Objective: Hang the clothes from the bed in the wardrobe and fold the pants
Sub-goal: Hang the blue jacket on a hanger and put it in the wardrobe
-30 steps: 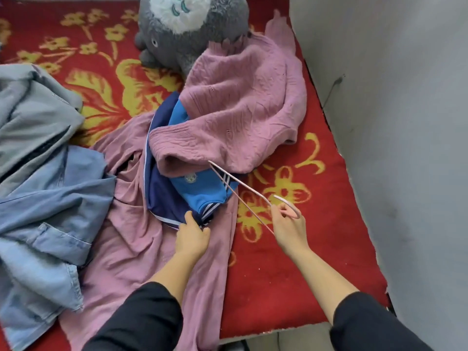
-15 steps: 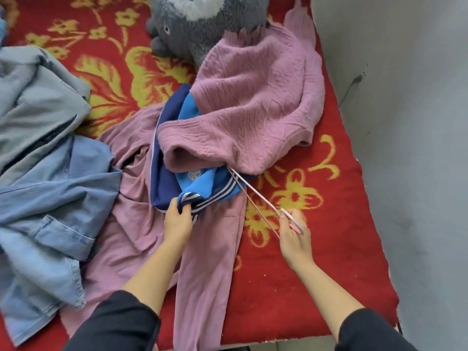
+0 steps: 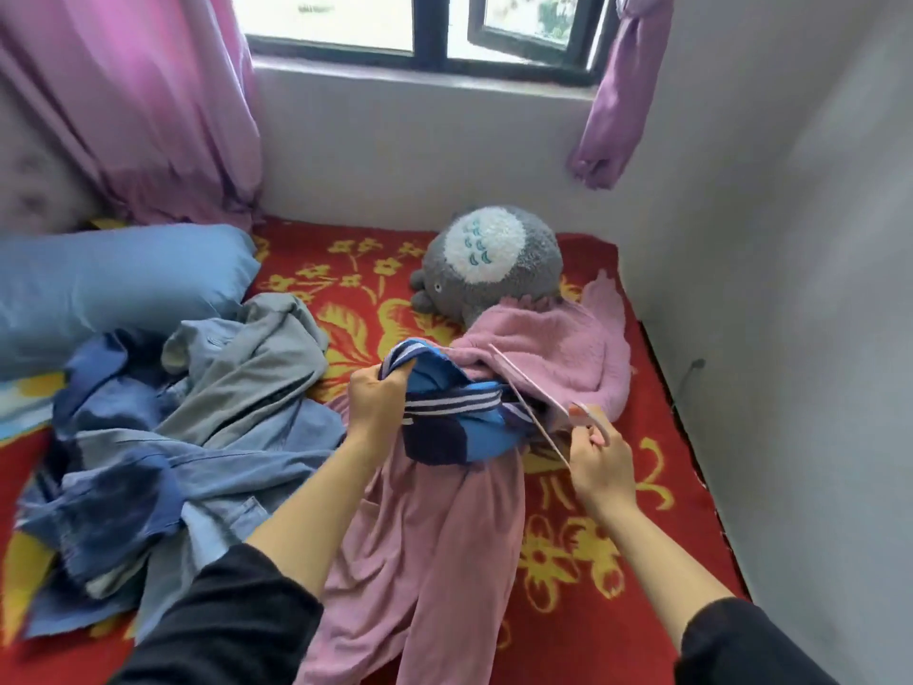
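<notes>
One blue white-striped jacket [image 3: 459, 430], bunched, gripped by left hand [image 3: 375, 410] | right hand [image 3: 600, 464] pinches pink hanger [image 3: 586, 415]

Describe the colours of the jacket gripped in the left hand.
The jacket is bright blue and navy with white stripes, seen clearly in the head view.

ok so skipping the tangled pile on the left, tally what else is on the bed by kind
garments: 3 (pink sweater, blue striped jacket gripped by the left hand, pink pants)
hanger: 1, held by the right hand
pillow: 1
plush toy: 1
total: 6
</notes>
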Available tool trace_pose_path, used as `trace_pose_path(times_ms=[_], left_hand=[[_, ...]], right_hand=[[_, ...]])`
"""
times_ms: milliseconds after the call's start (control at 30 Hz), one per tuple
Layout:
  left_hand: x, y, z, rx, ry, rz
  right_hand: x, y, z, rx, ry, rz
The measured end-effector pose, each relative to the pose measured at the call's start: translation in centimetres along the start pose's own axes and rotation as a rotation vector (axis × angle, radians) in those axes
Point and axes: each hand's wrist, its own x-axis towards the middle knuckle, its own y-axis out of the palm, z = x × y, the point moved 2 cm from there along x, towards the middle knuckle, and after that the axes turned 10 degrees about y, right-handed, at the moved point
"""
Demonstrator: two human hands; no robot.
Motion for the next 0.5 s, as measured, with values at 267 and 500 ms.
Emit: trace_pose_path(times_ms=[267,500], left_hand=[[3.8,-2.0,-21.9,-0.436,0.271,-0.036],[3.5,-1.3,-26.6,0.219,0.462,0.318]], right_hand=[[0.3,-1.5,10.1,0.039,-0.177,0.038],[-1.7,-2.8,19.9,0.397,-0.242,0.49]])
